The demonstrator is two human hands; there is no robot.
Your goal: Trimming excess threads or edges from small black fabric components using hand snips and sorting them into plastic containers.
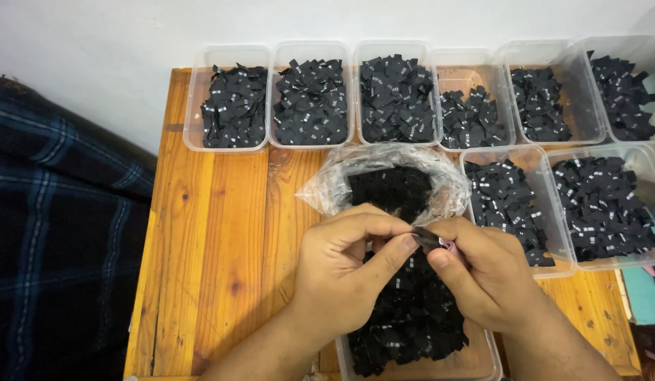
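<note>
Small black fabric label [427,238] (pinched flat) above heaped clear tub [482,356].

A knotty orange-brown wooden table [221,233] stands against a plain white wall [94,42].

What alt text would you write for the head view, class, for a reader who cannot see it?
Two hands, left hand and right hand, pinch one small black label between them over a tub of labels. A clear bag of more labels lies behind, with eight filled tubs on a wooden table.
</note>
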